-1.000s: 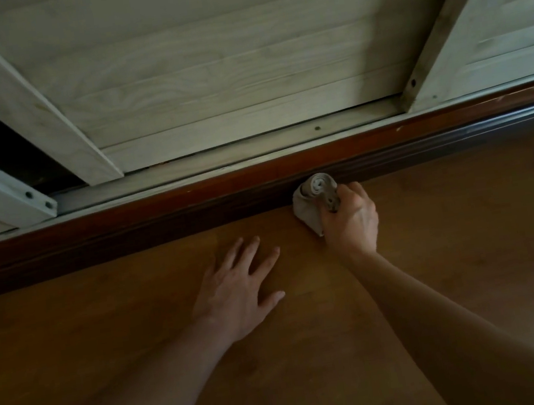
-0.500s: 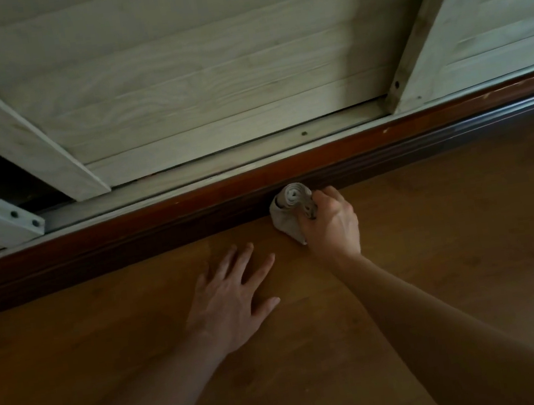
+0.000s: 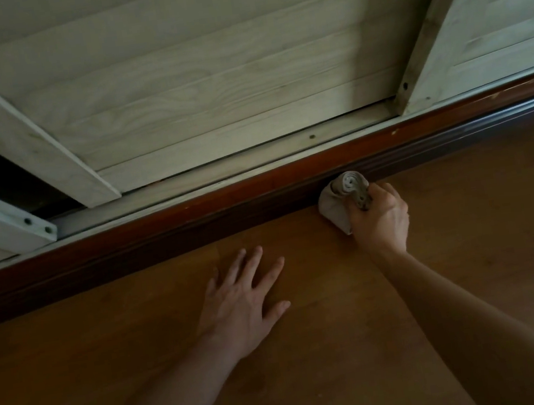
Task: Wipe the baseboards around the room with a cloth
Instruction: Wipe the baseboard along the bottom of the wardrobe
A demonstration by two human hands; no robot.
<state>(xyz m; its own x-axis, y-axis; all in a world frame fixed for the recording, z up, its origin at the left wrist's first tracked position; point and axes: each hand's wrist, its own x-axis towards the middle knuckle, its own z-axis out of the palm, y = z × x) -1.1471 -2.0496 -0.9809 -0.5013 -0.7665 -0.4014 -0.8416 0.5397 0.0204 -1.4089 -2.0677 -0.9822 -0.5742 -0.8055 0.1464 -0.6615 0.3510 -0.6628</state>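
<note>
Your right hand [image 3: 381, 220] has slid to the right along the baseboard [image 3: 193, 226] since half a second ago, carrying the cloth [image 3: 333, 206] with it. Your left hand [image 3: 243, 308] stays about where it was.

From the head camera, looking down, the right hand's fingers are curled tightly around the grey-beige cloth, which is bunched into a wad. A rolled end of the cloth pokes out above your fist and touches the lower, darker part of the baseboard. The bottom of the wad meets the floor [image 3: 318, 384] just where floor and baseboard join.

Your left hand lies flat on the brown wooden floor, palm down, fingers spread and straight, holding nothing. It sits left of the right hand and a little nearer to you, apart from the baseboard.

The baseboard is reddish-brown wood and runs across the frame, rising towards the right. Above it runs a pale track [image 3: 253, 166], and above that stand pale wood-grain sliding doors [image 3: 208, 90]. At far left, a dark gap shows between the doors.
</note>
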